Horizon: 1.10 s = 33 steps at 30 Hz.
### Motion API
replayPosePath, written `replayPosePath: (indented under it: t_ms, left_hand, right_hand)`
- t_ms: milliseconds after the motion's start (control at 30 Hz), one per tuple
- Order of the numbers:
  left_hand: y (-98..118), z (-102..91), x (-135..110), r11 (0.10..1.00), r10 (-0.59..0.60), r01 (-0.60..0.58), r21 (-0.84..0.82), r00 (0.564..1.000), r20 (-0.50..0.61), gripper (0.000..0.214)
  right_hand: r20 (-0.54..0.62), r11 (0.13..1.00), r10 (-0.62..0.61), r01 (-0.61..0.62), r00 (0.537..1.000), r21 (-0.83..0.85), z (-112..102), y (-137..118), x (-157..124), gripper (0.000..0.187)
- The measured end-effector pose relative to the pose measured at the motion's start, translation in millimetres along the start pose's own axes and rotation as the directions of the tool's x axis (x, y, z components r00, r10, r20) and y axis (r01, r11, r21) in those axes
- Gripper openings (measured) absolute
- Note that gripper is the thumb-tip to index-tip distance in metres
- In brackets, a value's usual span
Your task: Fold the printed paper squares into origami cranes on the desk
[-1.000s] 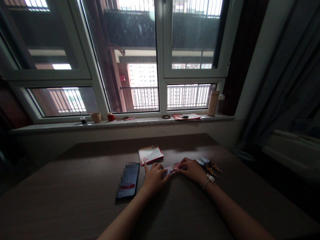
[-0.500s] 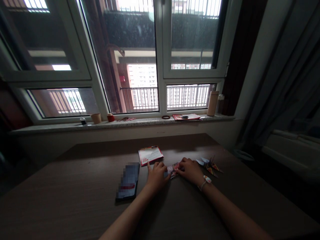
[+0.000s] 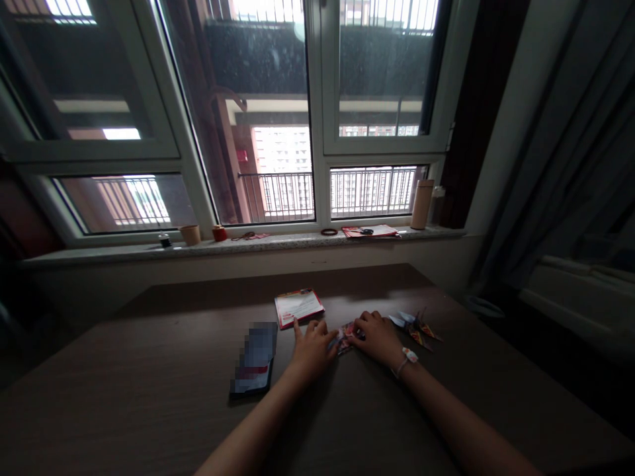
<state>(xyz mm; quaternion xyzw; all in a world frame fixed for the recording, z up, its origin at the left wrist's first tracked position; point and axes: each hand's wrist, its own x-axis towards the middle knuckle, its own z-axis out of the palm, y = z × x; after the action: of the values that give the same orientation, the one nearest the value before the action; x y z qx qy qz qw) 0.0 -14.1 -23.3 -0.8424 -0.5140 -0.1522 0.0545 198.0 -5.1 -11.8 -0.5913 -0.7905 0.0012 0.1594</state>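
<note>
A small folded piece of colourful paper (image 3: 344, 337) lies on the dark wooden table (image 3: 149, 383), between my two hands. My left hand (image 3: 310, 347) presses on its left end with curled fingers, the index finger stretched forward. My right hand (image 3: 377, 337) pinches its right end, fingers closed; a bracelet sits on that wrist. Finished folded paper shapes (image 3: 419, 328) lie just right of my right hand. A red-and-white sheet of paper (image 3: 299, 307) lies just beyond my left hand.
A phone (image 3: 255, 357) lies on the table left of my left hand. The window sill (image 3: 297, 243) behind the table carries a small cup (image 3: 190, 233), a red pot (image 3: 219, 232), papers (image 3: 370, 231) and a tall beige cylinder (image 3: 423, 203). Dark curtains hang at right.
My hands have drawn closer together over the folded paper, which now shows as a shorter piece. The rest is unchanged.
</note>
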Motion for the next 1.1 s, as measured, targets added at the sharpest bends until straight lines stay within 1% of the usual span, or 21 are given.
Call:
replayPosePath:
  t_ms: [200, 367, 467, 667, 767, 967, 1100]
  left_hand:
    - [0.4, -2.5, 0.8, 0.998, 0.017, -0.018, 0.052, 1.000, 0.021, 0.034]
    - [-1.8, -0.3, 1.6, 0.999, 0.012, -0.014, 0.042, 0.999, 0.043, 0.038]
    - [-3.0, 0.5, 2.3, 0.999, 0.005, -0.007, 0.034, 0.998, 0.059, 0.038]
    - [-3.7, 2.2, 2.2, 1.000, -0.001, 0.000, 0.017, 0.999, 0.046, 0.037]
    - [-4.3, 4.5, 0.6, 0.999, -0.032, 0.032, 0.001, 0.998, 0.048, 0.038]
    - [-5.0, 4.9, -0.6, 0.996, -0.081, 0.082, -0.017, 0.995, 0.062, 0.039]
    - [-4.7, 2.7, -0.7, 0.995, -0.096, 0.098, -0.026, 0.992, 0.081, 0.040]
  right_hand:
    - [-0.015, 1.000, 0.003, -0.003, 1.000, 0.021, -1.6, -2.2, -1.3, 0.027]
    - [-0.006, 0.994, -0.056, 0.057, 0.998, 0.089, -2.3, -4.0, -1.5, 0.018]
    - [0.016, 0.992, -0.068, 0.066, 0.998, 0.104, -2.3, -4.7, -1.9, 0.015]
    - [0.049, 0.985, -0.040, 0.031, 0.998, 0.173, -2.0, -1.0, -1.2, 0.018]
    - [0.056, 0.978, -0.039, 0.027, 0.998, 0.208, -1.6, 1.4, -0.9, 0.023]
    - [0.065, 0.979, -0.038, 0.024, 0.997, 0.202, -1.9, 1.6, -1.0, 0.030]
    - [0.078, 0.981, -0.047, 0.032, 0.996, 0.189, -2.4, 1.6, -1.0, 0.030]
